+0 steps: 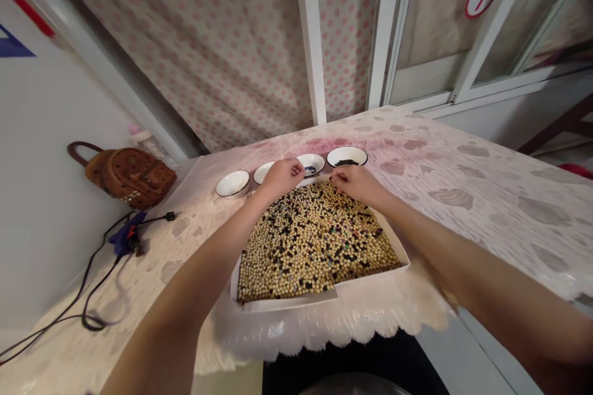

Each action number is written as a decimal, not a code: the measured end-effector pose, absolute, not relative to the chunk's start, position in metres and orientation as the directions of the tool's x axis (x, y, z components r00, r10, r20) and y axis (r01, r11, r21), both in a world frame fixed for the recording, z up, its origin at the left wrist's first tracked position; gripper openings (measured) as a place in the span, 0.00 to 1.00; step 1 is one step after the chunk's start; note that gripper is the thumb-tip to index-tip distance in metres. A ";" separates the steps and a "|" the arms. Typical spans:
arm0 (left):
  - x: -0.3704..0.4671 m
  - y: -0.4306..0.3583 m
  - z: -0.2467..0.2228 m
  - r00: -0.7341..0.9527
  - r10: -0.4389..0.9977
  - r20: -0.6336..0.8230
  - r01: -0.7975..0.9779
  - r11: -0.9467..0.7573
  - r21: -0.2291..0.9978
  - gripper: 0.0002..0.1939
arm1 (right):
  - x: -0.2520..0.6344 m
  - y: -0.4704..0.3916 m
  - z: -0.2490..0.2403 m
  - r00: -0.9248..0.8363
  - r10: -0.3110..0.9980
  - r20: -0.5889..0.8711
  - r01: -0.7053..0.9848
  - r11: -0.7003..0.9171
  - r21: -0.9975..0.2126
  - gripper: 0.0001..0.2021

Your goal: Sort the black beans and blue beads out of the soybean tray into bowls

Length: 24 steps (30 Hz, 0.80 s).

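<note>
A shallow white box [290,303] is filled with small tan beads [296,247], with black and a few coloured ones mixed in. Over its far left edge, my left hand [283,175] is closed in a pinch beside a bowl [317,162] holding some dark blue pieces. My right hand [352,182] pinches at the far right edge, just in front of a bowl [354,153] with black beads. What either pinch holds is too small to make out. Another bowl [262,173] is partly hidden behind my left hand, and a white bowl [233,184] stands at the far left.
A brown backpack [139,174] and a bottle [151,145] are at the table's left edge. Near them lie a blue glue gun [125,236] and black cables [86,296]. A patterned cloth [445,166] covers the table, and a curtained window frame stands behind it.
</note>
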<state>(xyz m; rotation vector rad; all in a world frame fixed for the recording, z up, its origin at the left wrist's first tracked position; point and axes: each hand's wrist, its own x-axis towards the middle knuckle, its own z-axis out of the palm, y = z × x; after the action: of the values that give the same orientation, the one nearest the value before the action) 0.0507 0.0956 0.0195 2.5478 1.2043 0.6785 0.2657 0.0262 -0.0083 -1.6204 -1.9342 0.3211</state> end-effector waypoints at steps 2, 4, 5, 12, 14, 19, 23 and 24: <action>0.058 0.117 0.014 0.527 0.795 0.299 0.685 -0.606 0.405 0.06 | 0.266 0.026 -0.009 -0.088 0.954 0.285 0.812 0.235 -0.534 0.11; 0.062 0.129 0.010 0.515 0.810 0.279 0.700 -0.586 0.409 0.06 | 0.266 0.026 -0.009 -0.092 0.951 0.294 0.799 0.247 -0.549 0.11; 0.063 0.132 0.009 0.513 0.816 0.268 0.704 -0.578 0.413 0.06 | 0.267 0.026 -0.009 -0.092 0.951 0.296 0.792 0.250 -0.556 0.11; 0.045 0.070 0.022 0.519 0.801 0.300 0.630 -0.595 0.498 0.10 | 0.266 0.025 -0.008 -0.100 0.948 0.301 0.791 0.260 -0.554 0.11; 0.039 0.036 0.025 0.645 0.718 0.261 0.495 -0.653 0.574 0.07 | 0.266 0.025 -0.007 -0.081 0.951 0.298 0.797 0.241 -0.553 0.10; 0.033 -0.015 0.023 0.860 0.500 0.099 0.343 -0.712 0.612 0.08 | 0.265 0.026 -0.009 -0.070 0.947 0.312 0.807 0.238 -0.541 0.10; 0.035 -0.014 0.018 0.879 0.466 0.102 0.335 -0.755 0.565 0.08 | 0.266 0.027 -0.009 -0.069 0.949 0.307 0.811 0.232 -0.537 0.10; 0.035 -0.013 0.017 0.880 0.463 0.104 0.333 -0.758 0.561 0.08 | 0.266 0.027 -0.010 -0.068 0.949 0.306 0.812 0.231 -0.535 0.10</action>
<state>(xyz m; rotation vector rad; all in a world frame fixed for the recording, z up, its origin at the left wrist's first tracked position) 0.0348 -0.0127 0.0166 2.5012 0.5757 0.3197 0.2657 0.0265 -0.0096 -1.6135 -1.9110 0.2959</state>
